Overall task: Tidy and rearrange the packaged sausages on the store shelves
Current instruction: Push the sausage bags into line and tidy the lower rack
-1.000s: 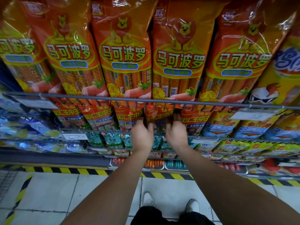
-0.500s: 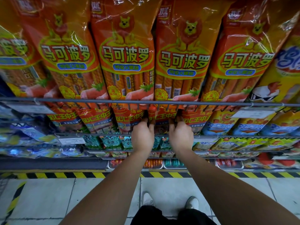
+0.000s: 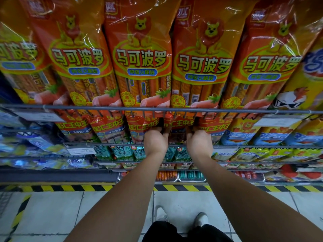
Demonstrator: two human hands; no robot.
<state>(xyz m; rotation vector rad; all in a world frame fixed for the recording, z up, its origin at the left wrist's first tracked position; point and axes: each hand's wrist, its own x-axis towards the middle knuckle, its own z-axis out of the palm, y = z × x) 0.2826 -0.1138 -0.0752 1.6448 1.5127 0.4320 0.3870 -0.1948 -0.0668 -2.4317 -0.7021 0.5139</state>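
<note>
Top wire shelf [image 3: 70, 107] holds a row of big orange sausage packs [image 3: 141, 58] standing upright behind its rail, with a yellow pack [image 3: 300, 88] at the right end. On the shelf below stands a row of smaller red sausage packs [image 3: 108, 126]; left hand [image 3: 155, 142] and right hand [image 3: 199, 142] sit apart, fingers curled in on either side of one red pack [image 3: 180, 124] mid-row, gripping it, fingertips hidden. Lowest down, a clear tray [image 3: 191, 180] holds teal sticks [image 3: 190, 174], orange sticks [image 3: 166, 175] just beside.
</note>
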